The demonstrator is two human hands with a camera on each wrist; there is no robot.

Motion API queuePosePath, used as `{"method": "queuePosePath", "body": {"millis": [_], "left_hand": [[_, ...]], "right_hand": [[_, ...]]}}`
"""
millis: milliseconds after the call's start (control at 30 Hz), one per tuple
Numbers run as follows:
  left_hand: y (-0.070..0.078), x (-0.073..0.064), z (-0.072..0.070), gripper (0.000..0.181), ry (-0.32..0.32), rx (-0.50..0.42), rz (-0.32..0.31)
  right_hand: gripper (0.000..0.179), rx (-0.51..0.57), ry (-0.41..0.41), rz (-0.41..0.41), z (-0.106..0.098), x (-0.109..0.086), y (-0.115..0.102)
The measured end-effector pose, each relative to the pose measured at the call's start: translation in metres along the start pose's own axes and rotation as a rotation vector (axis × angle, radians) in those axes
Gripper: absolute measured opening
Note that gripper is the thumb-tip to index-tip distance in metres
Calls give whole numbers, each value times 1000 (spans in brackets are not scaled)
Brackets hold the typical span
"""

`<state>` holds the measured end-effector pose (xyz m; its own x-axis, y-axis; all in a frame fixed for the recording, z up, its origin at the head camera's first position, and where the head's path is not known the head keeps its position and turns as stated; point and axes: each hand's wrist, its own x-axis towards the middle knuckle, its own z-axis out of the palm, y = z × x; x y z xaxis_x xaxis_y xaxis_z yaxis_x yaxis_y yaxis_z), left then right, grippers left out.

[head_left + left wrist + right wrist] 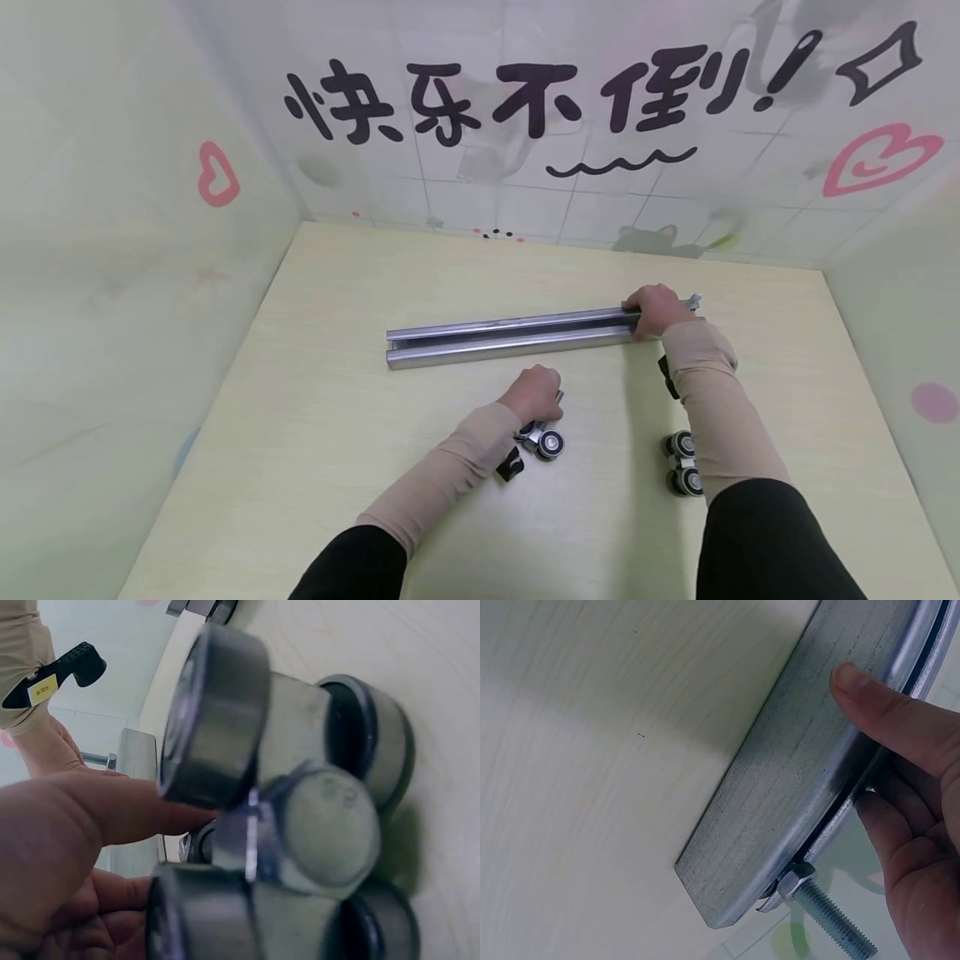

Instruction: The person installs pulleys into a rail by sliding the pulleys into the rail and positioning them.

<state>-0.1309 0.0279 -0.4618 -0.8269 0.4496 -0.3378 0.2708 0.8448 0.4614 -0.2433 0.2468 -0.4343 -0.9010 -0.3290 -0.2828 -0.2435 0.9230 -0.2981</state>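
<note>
A silver metal channel rail [510,343] with a slot along it lies across the wooden table. Near its right end my right hand [660,310] grips it, the thumb [885,712] over the broad face and the other fingers at the slotted side. A threaded bolt with a nut [832,919] sticks out of the slot at that end. My left hand [532,393] holds a roller trolley [322,825] just in front of the rail, its wheels towards me. Thumb and fingers close around the part of the trolley beyond the wheels, which hides their exact hold.
Another roller trolley [684,467] stands on the table [337,467], partly behind my right forearm. Printed walls rise at the back [495,200], left [150,333] and right [885,333] of the table. Black wrist cameras sit at both wrists.
</note>
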Motion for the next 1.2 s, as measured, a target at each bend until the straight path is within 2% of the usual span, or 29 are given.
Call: {"method": "queuePosePath", "body": {"millis": [633,900,1067,1200], "left_hand": [[-4,-9,-3,32,15,-96,-28],[-5,-13,-5,35,40,-143,-40],[-6,-18,-11,28,58,-200,-43],[-9,-23,-13,21,88,-244,-21]], "right_hand": [[59,21,-11,3,-1,-3,-3],[60,28,-13,10,0,-1,0],[61,21,-3,-6,0,0,1],[61,16,6,-13,0,-1,0]]}}
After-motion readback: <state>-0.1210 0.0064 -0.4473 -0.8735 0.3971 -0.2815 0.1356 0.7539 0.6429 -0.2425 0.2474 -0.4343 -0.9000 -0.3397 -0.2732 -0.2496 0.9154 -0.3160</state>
